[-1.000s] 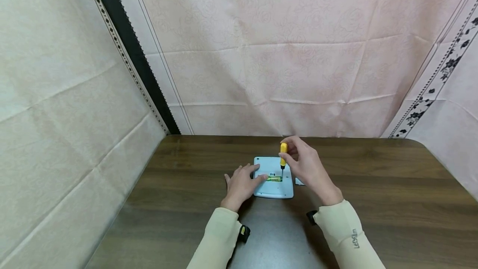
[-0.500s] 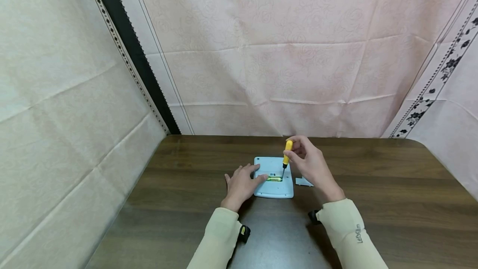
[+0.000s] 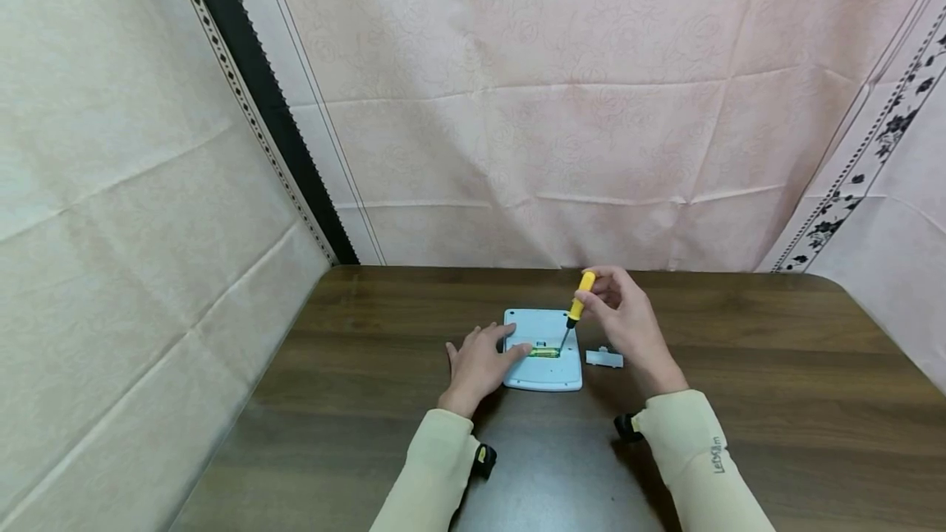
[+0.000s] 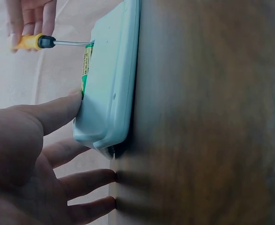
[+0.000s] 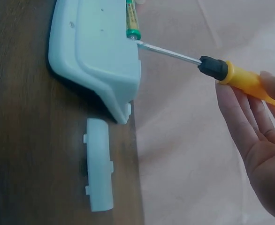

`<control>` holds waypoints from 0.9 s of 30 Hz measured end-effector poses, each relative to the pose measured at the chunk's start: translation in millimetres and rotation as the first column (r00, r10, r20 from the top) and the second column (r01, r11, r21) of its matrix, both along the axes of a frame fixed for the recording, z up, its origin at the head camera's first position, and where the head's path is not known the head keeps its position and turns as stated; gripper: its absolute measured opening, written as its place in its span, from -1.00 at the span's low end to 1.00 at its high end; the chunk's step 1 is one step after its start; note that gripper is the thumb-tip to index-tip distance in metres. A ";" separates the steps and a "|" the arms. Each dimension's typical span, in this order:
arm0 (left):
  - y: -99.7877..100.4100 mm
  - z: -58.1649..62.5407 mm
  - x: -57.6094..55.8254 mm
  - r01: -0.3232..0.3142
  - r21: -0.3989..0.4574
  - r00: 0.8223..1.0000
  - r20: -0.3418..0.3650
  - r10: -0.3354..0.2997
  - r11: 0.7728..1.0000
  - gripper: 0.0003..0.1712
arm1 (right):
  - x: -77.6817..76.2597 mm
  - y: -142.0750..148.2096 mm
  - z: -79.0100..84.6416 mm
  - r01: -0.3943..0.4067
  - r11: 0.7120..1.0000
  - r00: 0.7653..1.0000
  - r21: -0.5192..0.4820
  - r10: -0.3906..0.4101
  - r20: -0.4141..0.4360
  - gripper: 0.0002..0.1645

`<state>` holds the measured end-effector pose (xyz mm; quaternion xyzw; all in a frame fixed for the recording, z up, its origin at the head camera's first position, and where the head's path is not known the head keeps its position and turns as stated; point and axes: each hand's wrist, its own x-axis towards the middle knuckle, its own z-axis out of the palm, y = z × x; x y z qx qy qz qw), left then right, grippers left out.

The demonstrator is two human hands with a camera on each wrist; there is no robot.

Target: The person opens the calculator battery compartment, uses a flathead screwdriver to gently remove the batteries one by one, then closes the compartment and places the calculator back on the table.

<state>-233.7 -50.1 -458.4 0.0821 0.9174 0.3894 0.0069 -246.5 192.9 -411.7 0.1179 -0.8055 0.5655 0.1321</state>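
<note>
A light-blue flat device (image 3: 543, 374), its back facing up like an overturned calculator, lies on the table. A green-and-gold battery (image 4: 85, 70) sits in its narrow compartment. My left hand (image 3: 475, 369) rests at the device's left side, thumb over the battery's left end, other fingers extended along the edge and the tabletop. Between thumb and fingers, my right hand (image 3: 630, 331) holds a yellow-handled screwdriver (image 5: 243, 79). It leans to the right, with the shaft's tip right at the battery's right end. To the right of the device lies the loose battery cover (image 3: 604, 359), with small tabs.
The brown wooden table (image 3: 355, 433) reaches back to a pale patterned cloth (image 3: 554, 105) hung upright behind it. Another pale cloth (image 3: 133, 269) hangs along the left side.
The screwdriver has tilted from nearly upright to leaning right as my right hand moved right, uncovering the battery cover. The left hand stays in place.
</note>
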 end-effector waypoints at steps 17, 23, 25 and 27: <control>0.8 -0.1 -0.7 -0.003 -0.008 1.000 -0.013 0.003 1.000 -0.40 | -3.3 13.4 -7.0 0.031 0.984 0.996 -0.173 -0.015 0.091 -0.49; 0.2 -1.4 -1.0 -0.005 -0.012 1.000 -0.019 0.005 1.000 -0.40 | -0.1 10.9 -1.1 0.032 0.981 0.997 -0.193 -0.017 0.077 -0.50; 0.1 -1.9 -1.0 -0.006 -0.012 1.000 -0.021 0.006 1.000 -0.40 | 0.9 11.0 1.2 0.036 0.980 0.997 -0.197 -0.022 0.069 -0.50; -0.1 -1.9 -0.8 -0.006 -0.011 1.000 -0.023 0.006 1.000 -0.40 | 1.5 12.0 2.7 0.038 0.980 0.998 -0.194 -0.027 0.056 -0.50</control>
